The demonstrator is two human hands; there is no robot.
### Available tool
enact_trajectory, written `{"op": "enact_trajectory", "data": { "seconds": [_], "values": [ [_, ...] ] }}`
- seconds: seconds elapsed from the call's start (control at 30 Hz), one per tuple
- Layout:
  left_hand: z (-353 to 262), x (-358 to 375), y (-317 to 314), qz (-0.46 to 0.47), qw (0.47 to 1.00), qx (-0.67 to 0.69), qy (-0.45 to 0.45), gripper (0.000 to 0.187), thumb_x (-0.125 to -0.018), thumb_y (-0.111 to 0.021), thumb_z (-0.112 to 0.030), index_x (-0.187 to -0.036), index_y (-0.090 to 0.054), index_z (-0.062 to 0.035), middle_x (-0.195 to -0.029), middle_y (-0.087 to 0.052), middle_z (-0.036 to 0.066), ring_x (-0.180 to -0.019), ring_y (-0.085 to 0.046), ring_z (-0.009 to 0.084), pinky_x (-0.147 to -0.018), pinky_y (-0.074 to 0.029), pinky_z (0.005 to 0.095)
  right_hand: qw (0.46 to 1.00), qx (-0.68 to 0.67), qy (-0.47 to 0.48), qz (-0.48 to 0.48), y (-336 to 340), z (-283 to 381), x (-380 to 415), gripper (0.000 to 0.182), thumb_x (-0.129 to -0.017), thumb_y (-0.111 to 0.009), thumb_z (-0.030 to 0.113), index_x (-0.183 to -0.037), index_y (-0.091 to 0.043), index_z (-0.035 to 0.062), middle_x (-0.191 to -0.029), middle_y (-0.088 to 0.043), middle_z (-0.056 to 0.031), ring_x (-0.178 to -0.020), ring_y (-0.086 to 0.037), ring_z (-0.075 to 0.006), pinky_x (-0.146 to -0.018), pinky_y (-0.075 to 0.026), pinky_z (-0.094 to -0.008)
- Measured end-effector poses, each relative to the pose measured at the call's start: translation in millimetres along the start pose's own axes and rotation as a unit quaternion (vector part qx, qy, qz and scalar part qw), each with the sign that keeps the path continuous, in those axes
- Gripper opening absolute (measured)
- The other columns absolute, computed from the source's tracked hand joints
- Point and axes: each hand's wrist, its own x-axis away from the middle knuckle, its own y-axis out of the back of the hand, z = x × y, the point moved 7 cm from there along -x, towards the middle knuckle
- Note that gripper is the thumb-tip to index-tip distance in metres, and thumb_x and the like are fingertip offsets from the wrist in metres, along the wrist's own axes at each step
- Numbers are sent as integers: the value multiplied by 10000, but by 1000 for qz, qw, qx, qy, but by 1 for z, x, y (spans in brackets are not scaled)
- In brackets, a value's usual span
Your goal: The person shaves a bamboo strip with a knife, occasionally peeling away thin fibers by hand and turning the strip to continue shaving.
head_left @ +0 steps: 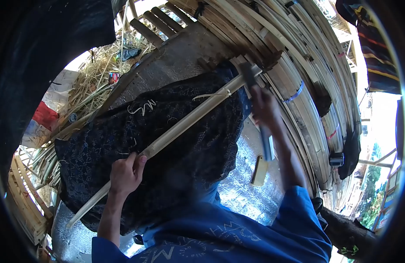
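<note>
A long split bamboo strip (189, 120) runs diagonally across a dark patterned cloth (185, 153) spread over the lap. My left hand (127, 174) is closed around the strip's lower part, the thumb lying along it. At the strip's upper end, my right hand (265, 105) grips a knife (247, 74), its dark, broad blade against the bamboo. A blue-and-white part of the tool sticks out below that hand; motion blurs it. One thin curled shaving (211, 94) clings to the strip. More pale shavings (143, 107) lie on the cloth.
Tied bundles of long bamboo strips (299, 105) curve along the right side. A small wooden block (259, 171) rests on the shiny floor sheet (239, 193). Cut straw and stalks (97, 83) are heaped at the left, near a red-and-white bag (47, 115).
</note>
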Motion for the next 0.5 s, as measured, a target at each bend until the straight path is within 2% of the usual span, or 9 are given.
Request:
{"op": "enact_trajectory", "data": {
  "seconds": [0.07, 0.2, 0.27, 0.3, 0.33, 0.4, 0.43, 0.47, 0.5],
  "values": [
    [2, -2, -3, 12, 1000, -20, 0, 438, -990, -464, -382, -766, -574, -21, -522, -563, 170, -550, -628, 382, -504, -480, 472, 977, 34, 208, 30, -57, 7, 38, 493, -1030, -359, 437, -1038, -608, 12, -627, -589, -71, -520, -605, -127, -438, -501, -285],
    [-2, 3, 2, 3, 1000, -12, 2, 438, -988, -468, -387, -774, -580, -22, -517, -558, 167, -559, -631, 385, -506, -481, 473, 981, 77, 157, 83, -36, 16, 28, 461, -1024, -389, 424, -1032, -613, 22, -644, -601, -73, -556, -629, -134, -462, -513, -298],
    [1, 2, 0, 23, 999, 12, 23, 443, -985, -470, -398, -778, -581, -22, -522, -560, 170, -572, -632, 393, -512, -485, 477, 998, -43, 29, 26, 3, 26, 26, 425, -1017, -418, 403, -1033, -616, 27, -670, -606, -81, -598, -648, -140, -493, -521, -310],
    [1, 2, -2, 23, 999, 15, 26, 443, -985, -470, -398, -778, -581, -22, -522, -560, 170, -572, -632, 393, -512, -485, 477, 999, -46, 28, 8, 7, 25, 24, 404, -1015, -434, 382, -1030, -617, 23, -663, -601, -88, -618, -652, -140, -514, -525, -319],
    [-1, 1, -3, 15, 1000, -1, 19, 447, -985, -468, -403, -779, -580, -23, -526, -564, 171, -573, -633, 394, -513, -489, 474, 999, -40, 30, 19, -26, 15, 28, 408, -1014, -431, 378, -1014, -613, 14, -629, -589, -86, -611, -650, -139, -498, -518, -314],
    [-4, -4, 4, -3, 1000, -24, 6, 451, -985, -466, -407, -779, -580, -23, -530, -568, 172, -575, -634, 394, -515, -494, 471, 966, 87, 245, -18, -60, 27, 53, 410, -1009, -441, 393, -1002, -611, 21, -615, -583, -100, -608, -645, -139, -485, -504, -307],
    [-4, 2, 3, 8, 1000, -21, 8, 454, -986, -462, -411, -781, -582, -25, -534, -573, 171, -576, -636, 393, -521, -498, 472, 984, 29, 153, 88, -60, 15, 48, 433, -1005, -439, 422, -969, -604, 24, -604, -581, -93, -559, -624, -136, -465, -489, -300],
    [-3, 5, 2, 14, 1000, -16, 9, 457, -987, -458, -415, -782, -583, -27, -537, -577, 171, -577, -638, 393, -528, -503, 474, 984, 29, 153, 90, -46, 23, 47, 433, -1005, -439, 422, -969, -604, 24, -604, -581, -93, -559, -624, -136, -465, -489, -300],
    [-2, 5, 1, 15, 1000, -16, 9, 457, -987, -458, -415, -782, -583, -27, -537, -577, 171, -577, -638, 393, -528, -503, 474, 995, -16, 84, 53, -25, 27, 45, 441, -1005, -434, 432, -954, -601, 27, -592, -577, -83, -532, -612, -134, -458, -484, -301]
  ]
}}
